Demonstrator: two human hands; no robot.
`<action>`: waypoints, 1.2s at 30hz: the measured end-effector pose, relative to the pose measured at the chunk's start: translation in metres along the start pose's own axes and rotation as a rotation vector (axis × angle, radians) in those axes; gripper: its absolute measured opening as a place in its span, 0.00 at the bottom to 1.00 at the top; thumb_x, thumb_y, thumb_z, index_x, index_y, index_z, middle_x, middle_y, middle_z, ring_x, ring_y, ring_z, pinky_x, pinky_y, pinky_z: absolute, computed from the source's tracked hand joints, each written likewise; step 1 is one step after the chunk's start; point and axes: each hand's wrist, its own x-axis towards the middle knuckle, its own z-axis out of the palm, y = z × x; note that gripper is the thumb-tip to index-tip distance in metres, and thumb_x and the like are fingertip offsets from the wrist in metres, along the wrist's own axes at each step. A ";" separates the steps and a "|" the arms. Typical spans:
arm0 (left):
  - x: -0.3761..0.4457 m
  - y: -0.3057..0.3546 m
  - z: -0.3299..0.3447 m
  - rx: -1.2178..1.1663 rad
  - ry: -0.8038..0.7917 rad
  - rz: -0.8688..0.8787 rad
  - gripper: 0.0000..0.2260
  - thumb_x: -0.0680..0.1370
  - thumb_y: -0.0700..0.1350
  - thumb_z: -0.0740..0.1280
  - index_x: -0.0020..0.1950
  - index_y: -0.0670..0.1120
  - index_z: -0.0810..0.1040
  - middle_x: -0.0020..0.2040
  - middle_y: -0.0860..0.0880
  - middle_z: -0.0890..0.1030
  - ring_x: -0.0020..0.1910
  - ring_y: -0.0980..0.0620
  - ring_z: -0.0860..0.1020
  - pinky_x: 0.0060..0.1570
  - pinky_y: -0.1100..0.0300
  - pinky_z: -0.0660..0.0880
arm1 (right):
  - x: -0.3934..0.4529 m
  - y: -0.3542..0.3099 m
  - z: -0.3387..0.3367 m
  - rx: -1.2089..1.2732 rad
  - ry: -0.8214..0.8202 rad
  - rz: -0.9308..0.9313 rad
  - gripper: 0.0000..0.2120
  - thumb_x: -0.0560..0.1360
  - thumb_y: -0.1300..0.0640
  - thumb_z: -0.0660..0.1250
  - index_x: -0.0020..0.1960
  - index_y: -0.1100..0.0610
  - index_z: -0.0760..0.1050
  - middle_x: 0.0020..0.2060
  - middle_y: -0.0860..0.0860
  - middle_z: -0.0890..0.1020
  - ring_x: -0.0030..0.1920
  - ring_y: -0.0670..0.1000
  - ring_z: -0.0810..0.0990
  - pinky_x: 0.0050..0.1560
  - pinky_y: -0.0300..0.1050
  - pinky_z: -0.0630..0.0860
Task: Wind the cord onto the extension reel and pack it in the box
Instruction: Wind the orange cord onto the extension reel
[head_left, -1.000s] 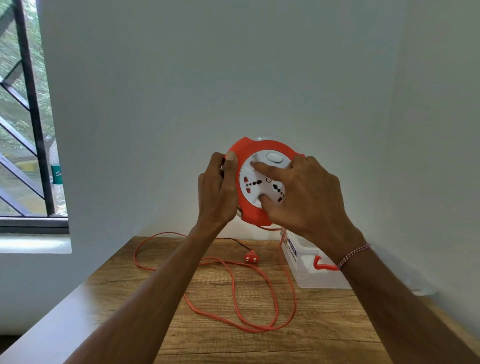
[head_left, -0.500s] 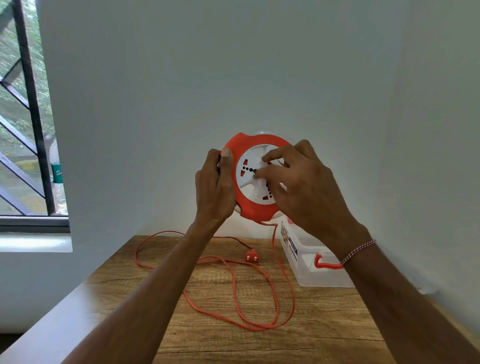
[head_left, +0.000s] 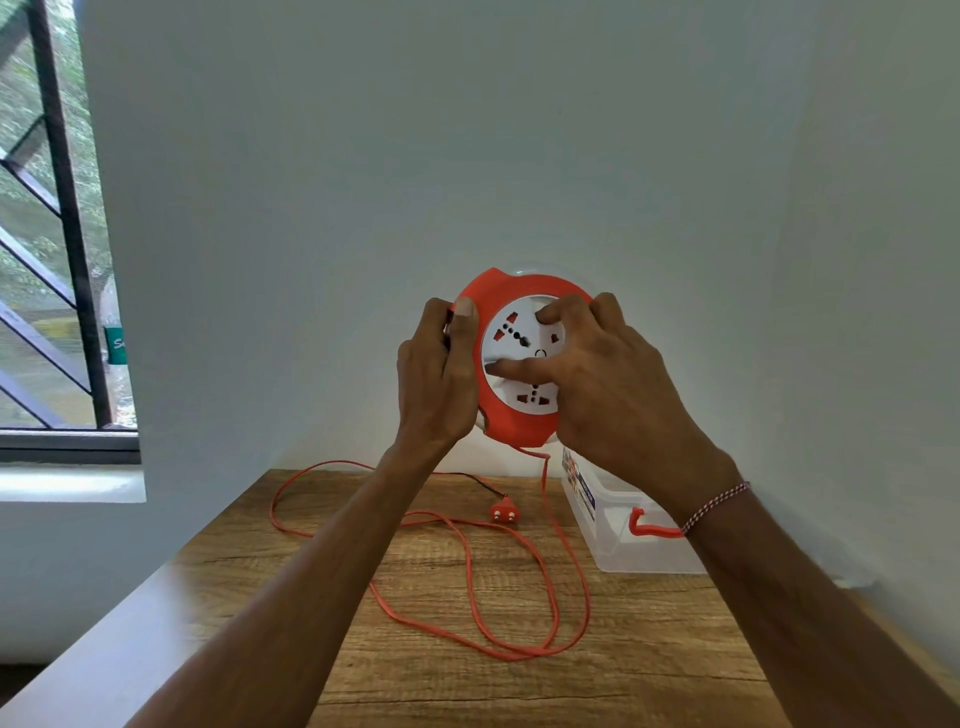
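I hold a round orange extension reel (head_left: 511, 426) with a white socket face up in the air above the table. My left hand (head_left: 441, 379) grips its left rim, thumb on the front. My right hand (head_left: 608, 384) lies on the white face, its fingers curled onto the dial. An orange cord (head_left: 543, 571) drops from the reel's bottom and lies in loose loops on the wooden table (head_left: 467, 686). Its orange plug (head_left: 504, 514) rests near the wall. A clear plastic box (head_left: 618, 540) with an orange latch stands at the right, partly behind my right forearm.
White walls close in behind and to the right of the table. A barred window (head_left: 52, 260) is at the left, with a sill below it. The table's left edge (head_left: 119, 613) runs diagonally toward me.
The white face has turned under my right hand, whose fingers shifted round it. The cord hanging from the reel has pulled straighter and the loops on the table have tightened slightly.
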 end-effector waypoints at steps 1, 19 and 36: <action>0.000 0.000 0.000 -0.003 -0.003 0.000 0.12 0.82 0.53 0.55 0.51 0.46 0.72 0.40 0.57 0.80 0.36 0.56 0.81 0.36 0.58 0.82 | -0.002 0.001 0.001 -0.002 0.025 -0.002 0.29 0.69 0.44 0.71 0.69 0.40 0.67 0.67 0.57 0.68 0.65 0.60 0.66 0.59 0.56 0.73; 0.000 -0.003 0.002 -0.016 0.005 -0.001 0.13 0.80 0.54 0.55 0.51 0.47 0.72 0.40 0.59 0.79 0.36 0.59 0.81 0.35 0.66 0.79 | 0.001 0.005 0.002 0.254 0.304 0.138 0.24 0.72 0.43 0.69 0.63 0.55 0.74 0.58 0.55 0.80 0.55 0.56 0.77 0.51 0.49 0.78; -0.002 0.003 0.002 0.017 0.008 0.013 0.12 0.82 0.52 0.54 0.49 0.46 0.72 0.39 0.50 0.80 0.35 0.49 0.80 0.37 0.52 0.82 | -0.002 -0.001 0.001 0.040 0.047 0.027 0.31 0.66 0.48 0.76 0.67 0.41 0.71 0.65 0.58 0.72 0.64 0.61 0.69 0.60 0.59 0.71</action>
